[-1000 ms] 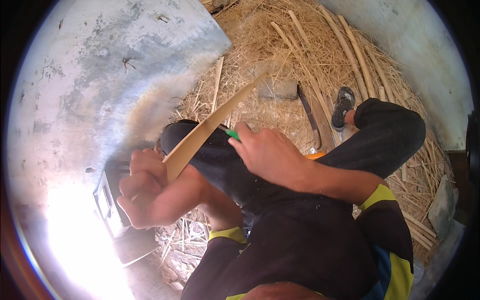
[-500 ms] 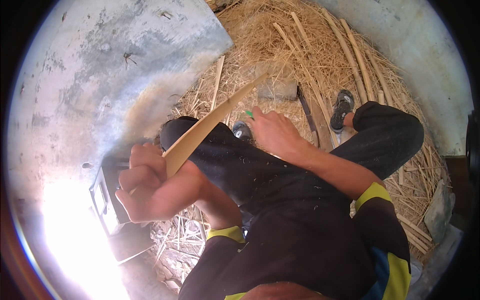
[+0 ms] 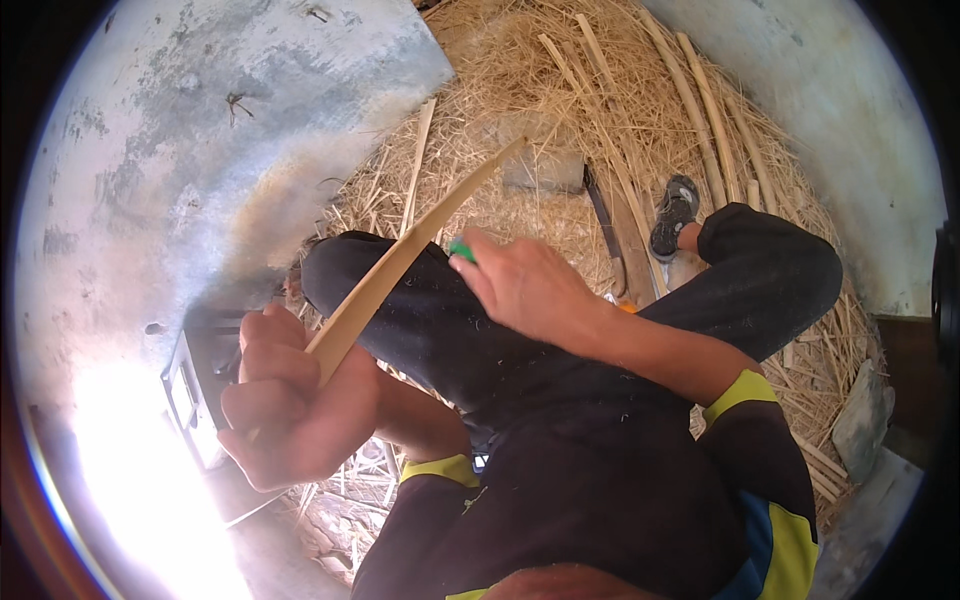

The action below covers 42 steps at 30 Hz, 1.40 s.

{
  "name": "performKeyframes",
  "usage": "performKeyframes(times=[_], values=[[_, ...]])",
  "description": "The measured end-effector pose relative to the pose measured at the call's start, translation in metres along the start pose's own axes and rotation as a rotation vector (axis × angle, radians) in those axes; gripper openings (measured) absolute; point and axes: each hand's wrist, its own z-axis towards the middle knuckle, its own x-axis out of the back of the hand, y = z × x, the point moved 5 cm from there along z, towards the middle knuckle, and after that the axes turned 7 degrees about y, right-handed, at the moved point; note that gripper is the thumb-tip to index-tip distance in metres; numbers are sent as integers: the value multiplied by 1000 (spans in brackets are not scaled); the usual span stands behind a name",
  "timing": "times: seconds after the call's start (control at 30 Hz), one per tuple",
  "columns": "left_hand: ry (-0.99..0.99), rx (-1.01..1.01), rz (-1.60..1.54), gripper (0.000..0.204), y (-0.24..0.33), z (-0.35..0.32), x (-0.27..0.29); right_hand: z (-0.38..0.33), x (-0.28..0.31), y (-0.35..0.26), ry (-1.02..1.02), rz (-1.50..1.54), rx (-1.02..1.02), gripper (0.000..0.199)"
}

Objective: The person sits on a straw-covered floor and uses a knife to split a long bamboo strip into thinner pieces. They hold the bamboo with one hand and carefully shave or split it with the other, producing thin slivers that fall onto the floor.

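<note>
A long, pale bamboo strip (image 3: 405, 262) slants up and away from my left hand (image 3: 300, 400), which is closed around its near end. The strip's far tip reaches over the litter-strewn floor. My right hand (image 3: 540, 290) is to the right of the strip, above my lap, with its fingers curled round a small green-handled tool (image 3: 461, 249). Only a bit of green shows at the thumb; the remainder of that tool is hidden by the hand. A gap lies between the green part and the strip.
Shavings and loose fibres (image 3: 500, 60) cover the floor. A grey block (image 3: 545, 173) lies ahead beside a dark, hooked-end blade-like tool (image 3: 604, 225). Several bamboo lengths (image 3: 712, 110) lie far right. Pale walls (image 3: 230, 90) rise left and right; a dark box-like object (image 3: 205, 390) stands left.
My right hand has moved left and slightly nearer to me, showing more of the green handle. My left hand and the strip have dropped a little lower and to the left.
</note>
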Motion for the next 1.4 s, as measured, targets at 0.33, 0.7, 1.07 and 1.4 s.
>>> performKeyframes(times=[0.33, 0.7, 1.07, 1.4], values=[[117, 217, -102, 18, -6, 2, 11, 8, -18, 21, -37, -33, -50, 25], [-209, 240, 32, 42, -9, 3, 36, 17, -20, 41, -82, -100, -72, 28], [59, 339, -220, 33, -18, 8, 44, 19, -44, 41, -82, -30, -43, 24], [87, 340, -183, 41, -16, 5, 34, 25, -69, 99, -163, -212, -107, 25]])
